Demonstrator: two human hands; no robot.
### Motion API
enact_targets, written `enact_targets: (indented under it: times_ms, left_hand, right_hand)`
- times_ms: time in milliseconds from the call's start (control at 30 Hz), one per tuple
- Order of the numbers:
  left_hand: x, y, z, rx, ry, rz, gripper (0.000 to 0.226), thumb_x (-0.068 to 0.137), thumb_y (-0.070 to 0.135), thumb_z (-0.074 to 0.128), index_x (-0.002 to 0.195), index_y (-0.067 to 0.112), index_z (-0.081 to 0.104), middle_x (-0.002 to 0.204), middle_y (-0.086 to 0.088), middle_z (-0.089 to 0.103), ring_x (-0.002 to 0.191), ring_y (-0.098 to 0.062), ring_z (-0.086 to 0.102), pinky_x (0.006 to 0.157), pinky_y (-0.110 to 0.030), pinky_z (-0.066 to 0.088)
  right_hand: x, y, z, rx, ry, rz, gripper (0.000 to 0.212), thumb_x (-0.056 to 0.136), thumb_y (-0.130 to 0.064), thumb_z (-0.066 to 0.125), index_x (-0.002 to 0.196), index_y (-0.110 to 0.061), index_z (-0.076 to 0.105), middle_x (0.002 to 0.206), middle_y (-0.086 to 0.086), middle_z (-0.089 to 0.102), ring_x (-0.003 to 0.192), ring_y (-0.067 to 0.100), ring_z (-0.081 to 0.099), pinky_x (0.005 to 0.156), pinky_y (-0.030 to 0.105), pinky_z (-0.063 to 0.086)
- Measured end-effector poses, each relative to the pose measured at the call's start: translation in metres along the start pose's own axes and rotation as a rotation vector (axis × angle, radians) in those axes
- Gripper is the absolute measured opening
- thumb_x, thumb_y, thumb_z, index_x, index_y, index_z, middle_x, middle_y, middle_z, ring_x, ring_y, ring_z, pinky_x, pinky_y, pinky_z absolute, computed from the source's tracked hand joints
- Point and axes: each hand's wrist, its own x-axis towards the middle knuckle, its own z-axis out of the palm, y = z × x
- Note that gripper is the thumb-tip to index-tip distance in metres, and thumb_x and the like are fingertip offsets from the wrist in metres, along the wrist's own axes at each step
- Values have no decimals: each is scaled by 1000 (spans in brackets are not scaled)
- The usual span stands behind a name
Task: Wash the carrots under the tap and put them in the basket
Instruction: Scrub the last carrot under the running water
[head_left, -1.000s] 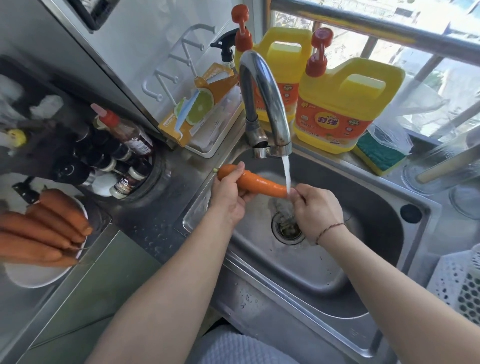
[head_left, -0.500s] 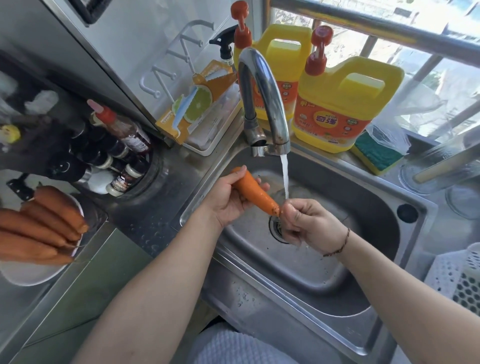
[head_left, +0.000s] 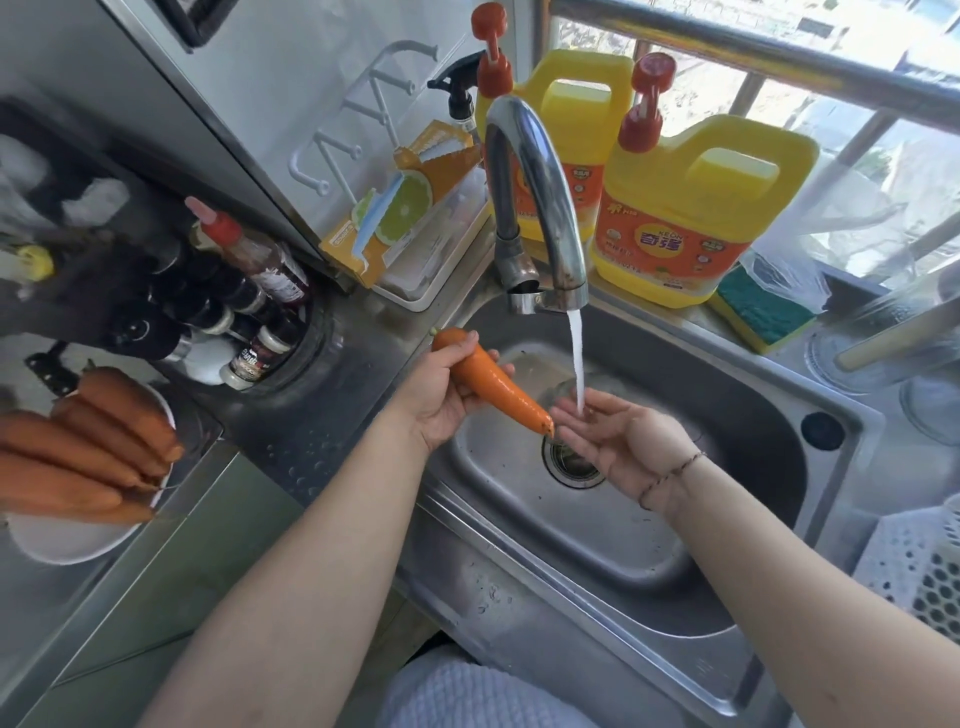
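My left hand (head_left: 439, 400) grips the thick end of an orange carrot (head_left: 491, 387), which slants down to the right over the steel sink (head_left: 737, 415). Its tip sits just left of the water stream (head_left: 575, 364) falling from the curved tap (head_left: 535, 187). My right hand (head_left: 623, 441) is open, palm up, with the water landing on its fingers; the fingertips are next to the carrot's tip. Several more carrots (head_left: 93, 447) lie on a white plate (head_left: 62, 540) at the far left. The white perforated basket (head_left: 919, 571) shows at the right edge.
Two yellow detergent jugs (head_left: 691, 218) and a green-yellow sponge (head_left: 763, 317) stand behind the sink. A rack of sauce bottles (head_left: 244, 306) sits left of the tap, beside an orange box (head_left: 400, 208). A glass lid (head_left: 883, 343) lies at the right.
The carrot left the stream and tilted tip-down to the left. My right hand let go of its tip and opened under the water. My left hand still holds the thick end.
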Motion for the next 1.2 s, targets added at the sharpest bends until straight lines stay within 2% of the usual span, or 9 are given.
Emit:
enact_targets:
  times_ms: [167,267,333,400,533,733,967,1100,1200]
  left_hand:
    - [0,1,-6,-25,-4,34,22,98,14,58,116,12,46,92,-14,69,89,-33,70,77,-45,61]
    - [3,-7,-2,-92,-20,47,30,96,8,58,122,14,44,98,-15,68,96,-35,69,79,-49,61]
    - [4,-15,4,-165,-63,45,34,94,7,58,124,15,44,103,-15,66,98,-35,69,78,-50,61]
    - [5,-23,8,-246,-126,57,38,87,7,61,121,17,49,107,-15,66,104,-37,67,84,-52,58]
    - [3,-24,8,-167,-261,76,42,84,5,60,122,20,52,123,-17,63,118,-37,59,92,-49,55]
    - [3,-15,9,203,-192,46,44,96,2,56,137,14,44,139,-21,56,116,-30,62,88,-36,59]
    - [12,-39,13,496,-199,200,88,59,11,89,128,32,39,129,-17,57,115,-30,61,101,-50,51]
    - [11,-43,21,631,-109,254,83,64,15,90,126,30,39,126,-5,53,113,-24,61,85,-42,60]
    - [12,-42,32,632,45,314,60,72,22,87,119,19,49,114,-6,61,102,-21,66,72,-38,62]
  right_hand:
    - [-1,1,2,-168,46,-29,70,71,11,45,137,-10,53,135,16,60,113,26,61,93,41,38]
    - [-2,3,5,-547,111,-158,70,52,-14,67,121,-25,69,138,13,58,118,21,61,98,35,47]
    - [-11,1,17,-645,122,-144,25,82,-29,66,107,-27,70,120,11,67,90,10,71,77,28,57]
    - [-16,0,21,-605,36,-40,30,102,-42,46,112,-19,62,102,13,73,73,22,73,60,34,59]
    - [-23,-2,12,-520,40,-194,30,103,-22,50,125,-4,58,76,11,65,61,23,60,50,31,51]
    - [-35,-3,3,-570,121,-343,31,84,1,72,112,-12,68,91,15,76,78,29,72,43,24,50]
    - [-33,0,-2,-741,147,-387,28,79,-4,79,92,-14,56,89,16,75,70,34,70,46,29,54]
    - [-30,4,-11,-808,217,-437,39,74,-5,84,102,-25,67,100,4,75,78,18,72,53,27,56]
    - [-26,5,-12,-877,252,-479,51,73,-8,85,117,-28,70,100,-2,76,59,-4,61,63,24,50]
